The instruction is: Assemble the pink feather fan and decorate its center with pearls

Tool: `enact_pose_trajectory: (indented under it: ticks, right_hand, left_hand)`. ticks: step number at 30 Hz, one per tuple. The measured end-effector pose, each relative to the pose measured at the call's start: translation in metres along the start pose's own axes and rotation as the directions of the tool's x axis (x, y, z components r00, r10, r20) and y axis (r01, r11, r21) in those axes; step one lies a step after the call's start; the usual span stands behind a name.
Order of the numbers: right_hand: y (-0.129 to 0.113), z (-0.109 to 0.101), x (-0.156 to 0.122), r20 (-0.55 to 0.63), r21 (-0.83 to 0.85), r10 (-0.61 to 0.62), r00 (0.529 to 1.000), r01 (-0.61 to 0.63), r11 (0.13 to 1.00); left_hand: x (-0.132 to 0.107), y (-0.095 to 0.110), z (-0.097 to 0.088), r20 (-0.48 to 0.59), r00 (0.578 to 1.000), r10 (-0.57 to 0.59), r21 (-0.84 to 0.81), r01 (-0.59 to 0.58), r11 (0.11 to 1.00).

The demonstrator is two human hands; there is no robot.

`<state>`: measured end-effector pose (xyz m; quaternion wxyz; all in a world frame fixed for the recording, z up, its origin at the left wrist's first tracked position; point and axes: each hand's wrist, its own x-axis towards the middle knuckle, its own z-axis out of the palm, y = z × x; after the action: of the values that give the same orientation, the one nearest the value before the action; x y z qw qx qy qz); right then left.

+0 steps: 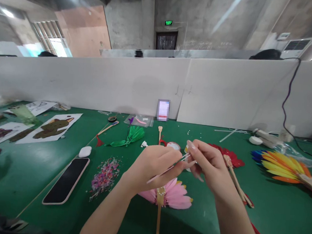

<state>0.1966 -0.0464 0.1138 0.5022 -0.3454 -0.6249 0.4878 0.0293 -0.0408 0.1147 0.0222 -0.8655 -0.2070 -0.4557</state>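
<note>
Held in the left hand (156,163) is a thin, shiny metal tool like tweezers (186,157), its tips by the right hand's (208,163) fingers. I can't tell if those pinch something tiny. Under the hands is a pink petal fan with a tan wooden stick (178,197). It looks like tiny, careful tip work, needing steady hands next.

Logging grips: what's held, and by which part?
The left hand holds tweezers along their arms, behind the tips; whether the right hand holds anything can't be told.
</note>
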Motion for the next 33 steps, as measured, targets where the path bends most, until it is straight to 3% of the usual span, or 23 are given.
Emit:
enact_pose_trajectory:
  ticks: [4, 8, 19, 23, 25, 28, 33]
  right_hand:
    - [-0.001, -0.002, 0.001, 0.018, -0.023, -0.037, 0.999, 0.038, 0.999]
    - [-0.002, -0.002, 0.001, 0.018, -0.029, -0.055, 0.998, 0.055, 0.998]
    - [-0.007, 0.000, -0.003, -0.083, -0.087, -0.105, 0.991, 0.098, 0.991]
    - [-0.013, 0.002, -0.010, -0.106, -0.075, -0.100, 0.989, 0.093, 0.993]
    - [-0.017, 0.003, -0.013, -0.116, -0.043, -0.073, 0.991, 0.068, 0.997]
    - [-0.019, 0.003, -0.014, -0.060, 0.033, -0.029, 0.998, 0.031, 0.999]
    - [-0.016, 0.004, -0.015, 0.019, 0.116, 0.015, 1.000, -0.017, 0.993]
  left_hand:
    - [0.002, 0.003, 0.002, -0.018, 0.998, -0.054, -0.059, 0.053, 0.997]
    - [0.003, 0.005, 0.004, -0.061, 0.998, -0.035, -0.053, 0.032, 0.998]
    - [0.006, 0.017, 0.016, -0.186, 0.981, 0.054, 0.218, -0.013, 0.976]
    - [0.007, 0.010, 0.006, -0.307, 0.951, -0.012, 0.311, 0.113, 0.944]
    - [0.006, 0.007, -0.004, -0.373, 0.920, -0.121, 0.195, 0.205, 0.959]
    - [0.005, 0.011, -0.016, -0.345, 0.914, -0.215, 0.005, 0.230, 0.973]
    - [0.007, 0.024, -0.012, -0.183, 0.983, -0.015, 0.045, 0.024, 0.999]
